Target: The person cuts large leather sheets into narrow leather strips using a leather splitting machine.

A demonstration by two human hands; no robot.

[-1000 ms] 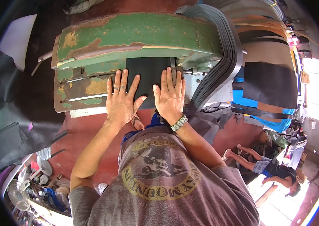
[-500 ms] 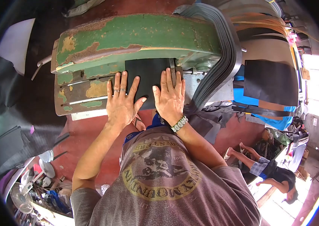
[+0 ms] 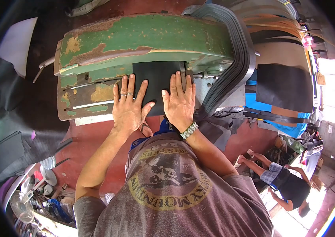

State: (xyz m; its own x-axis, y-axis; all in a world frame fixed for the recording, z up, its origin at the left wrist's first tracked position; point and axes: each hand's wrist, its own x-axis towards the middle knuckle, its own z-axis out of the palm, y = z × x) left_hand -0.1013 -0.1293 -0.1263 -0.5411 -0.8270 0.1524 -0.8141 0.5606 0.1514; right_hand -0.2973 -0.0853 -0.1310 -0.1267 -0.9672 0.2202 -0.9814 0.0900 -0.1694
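Note:
A black sheet lies flat on the bed of an old green machine with peeling paint. My left hand presses on the sheet's left part, fingers spread, rings on two fingers. My right hand presses flat on the sheet's right part, a beaded band on its wrist. The sheet's far edge runs under the machine's green upper arm. Neither hand grips anything; both lie palm down.
A thick stack of grey strips hangs over the machine's right side. Black, blue and brown sheets lie at the right. Another person crouches on the red floor at lower right. A fan and clutter stand at lower left.
My hands and the black sheet have stayed almost still on the machine bed. The person at lower right has shifted position on the floor.

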